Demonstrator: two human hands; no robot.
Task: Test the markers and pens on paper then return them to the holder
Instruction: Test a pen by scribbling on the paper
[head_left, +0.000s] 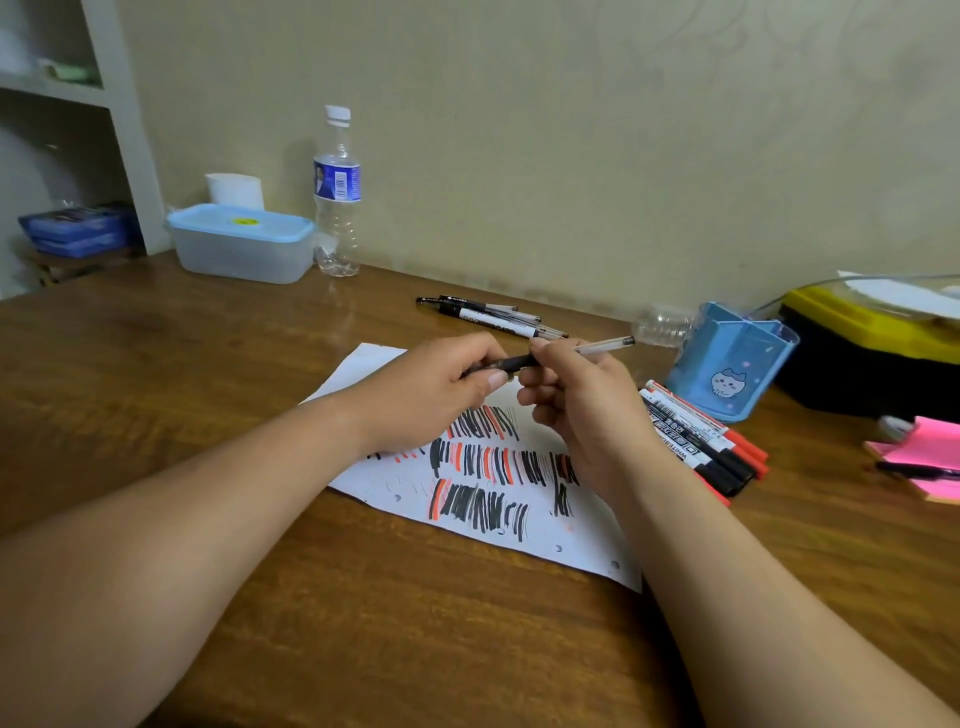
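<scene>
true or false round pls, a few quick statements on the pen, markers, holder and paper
1. The left hand and right hand both hold one pen above the paper. True.
2. The whiteboard markers stand in the blue holder. False: they lie on the table beside it.
3. The paper is blank. False: it bears black and red strokes.
4. The water bottle stands upright beside the lidded plastic container. True.
5. Loose pens lie on the table beyond the paper. True.
</scene>
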